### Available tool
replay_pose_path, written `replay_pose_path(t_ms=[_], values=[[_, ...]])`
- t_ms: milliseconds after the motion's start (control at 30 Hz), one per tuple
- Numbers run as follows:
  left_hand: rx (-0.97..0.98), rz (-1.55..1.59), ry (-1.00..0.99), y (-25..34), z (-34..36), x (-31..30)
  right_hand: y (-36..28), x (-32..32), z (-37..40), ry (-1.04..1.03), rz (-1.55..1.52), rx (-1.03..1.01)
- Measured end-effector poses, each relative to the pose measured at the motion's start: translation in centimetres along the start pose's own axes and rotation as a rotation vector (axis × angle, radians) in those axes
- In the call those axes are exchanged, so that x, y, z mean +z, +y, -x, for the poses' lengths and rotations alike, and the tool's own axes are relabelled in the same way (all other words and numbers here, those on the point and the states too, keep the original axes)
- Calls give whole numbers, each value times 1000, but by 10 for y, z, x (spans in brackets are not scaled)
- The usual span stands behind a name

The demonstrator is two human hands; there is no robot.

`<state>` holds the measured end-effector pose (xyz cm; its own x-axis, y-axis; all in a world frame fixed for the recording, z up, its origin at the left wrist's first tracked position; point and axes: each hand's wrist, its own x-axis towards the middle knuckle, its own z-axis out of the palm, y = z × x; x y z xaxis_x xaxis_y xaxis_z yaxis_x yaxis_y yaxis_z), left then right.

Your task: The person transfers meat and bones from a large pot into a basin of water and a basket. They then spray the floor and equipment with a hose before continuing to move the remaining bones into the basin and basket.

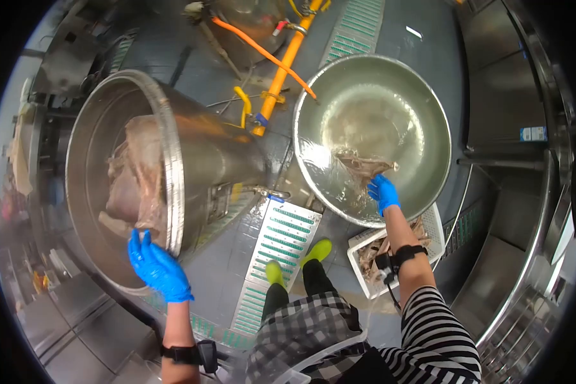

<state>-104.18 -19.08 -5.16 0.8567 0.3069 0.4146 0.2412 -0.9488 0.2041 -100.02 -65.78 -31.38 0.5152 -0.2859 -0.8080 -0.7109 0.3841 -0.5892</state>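
My left hand [158, 264], in a blue glove, is at the near rim of a tall steel pot [173, 160], by the lower end of a large pale piece of meat and bone [141, 169] inside it. Its fingers are slightly apart, and whether they touch the meat is unclear. On the right, my right hand [383, 191], also blue-gloved, is closed at a brown meaty bone [363, 166] that lies partly in the water of a wide round steel basin [433, 102].
A white perforated crate [369, 289] with bones stands below the basin, under my right forearm. An orange hose [262, 51] reaches the basin's rim beside a yellow pipe [288, 61]. Drain grates [278, 240] run along the floor. Steel counters [512, 192] line the right side.
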Motion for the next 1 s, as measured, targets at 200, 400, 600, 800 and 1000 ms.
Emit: replay_pose_path(t_ms=[200,400,600,800,1000], values=[[31,-139,9,-3,2,-4,-27,102,126,-428,275,-159],[6,156,-35,0,-3,-23,-66,236,281,-713,391,-440],[9,450,46,-82,-11,-62,-82,348,336,-790,399,-391],[-158,291,89,-178,-25,-57,-22,453,244,-436,774,-115],[-200,288,-17,-192,-20,-48,-9,486,226,-306,830,-191]])
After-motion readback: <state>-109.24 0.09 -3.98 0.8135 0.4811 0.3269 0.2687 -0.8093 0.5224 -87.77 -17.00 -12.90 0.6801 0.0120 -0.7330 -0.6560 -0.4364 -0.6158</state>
